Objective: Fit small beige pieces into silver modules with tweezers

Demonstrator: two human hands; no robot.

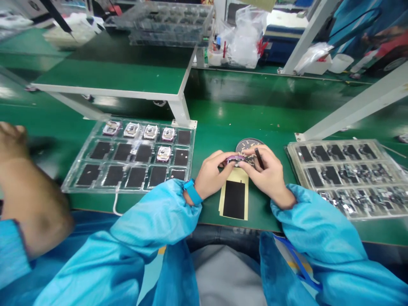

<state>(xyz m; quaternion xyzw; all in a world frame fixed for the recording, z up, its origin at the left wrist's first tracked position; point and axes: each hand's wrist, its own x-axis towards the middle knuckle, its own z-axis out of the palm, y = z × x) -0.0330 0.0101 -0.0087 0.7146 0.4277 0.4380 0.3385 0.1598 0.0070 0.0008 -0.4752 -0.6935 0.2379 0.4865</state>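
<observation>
Between my two hands I hold a small purple watch case (235, 159) above the bench. My left hand (211, 174) pinches its left side with thumb and fingers. On its right side are the thumb and fingertips of my right hand (266, 172), which also has a dark stick-like tool (259, 158) tucked between its fingers. Just behind the hands sits a round dark dish (250, 144) with many tiny parts, partly hidden by my right hand. Below the hands lies a yellowish sheet (246, 204) bearing a black rectangle (234, 199).
On the left, a clear tray (76, 176) holds several watch cases (150, 131) in its compartments. Another tray (306, 185) on the right carries small flat parts. White-legged shelves (183, 108) stand behind. A co-worker's arm (28, 191) rests at the far left.
</observation>
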